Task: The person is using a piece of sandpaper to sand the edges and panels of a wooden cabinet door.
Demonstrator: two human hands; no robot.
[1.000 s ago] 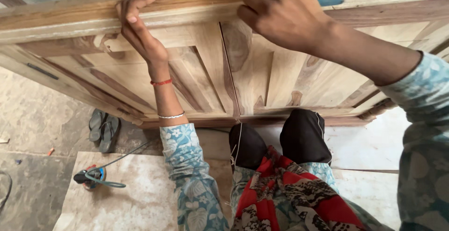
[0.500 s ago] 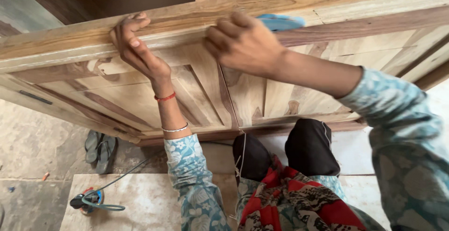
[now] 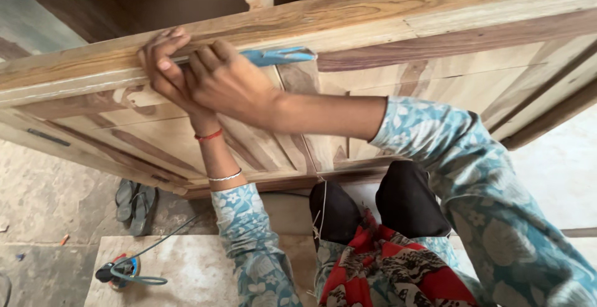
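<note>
A large wooden door (image 3: 385, 77) with raised panels stands tilted on its long edge in front of the person, and everything here is placed in relation to it. The left hand (image 3: 163, 70) rests on the upper rail of the door, fingers bent over the top edge and thumb pressed against the face of the wood. The right hand (image 3: 227, 83) lies just beside it, touching it, and is curled closed around a blue-handled tool (image 3: 277, 55); the blue handle sticks out to the right of the fist and lies flat along the same upper rail. The working end of the tool is hidden between the two hands, so I cannot tell its kind. Both arms wear sleeves with a blue flower pattern. Below the lower edge of the door, on the floor, lies a pair of grey sandals (image 3: 132, 198). Nearer to the person than the sandals, a small power tool (image 3: 118, 271) with a cable lies on a pale stone slab (image 3: 186, 276).
</note>
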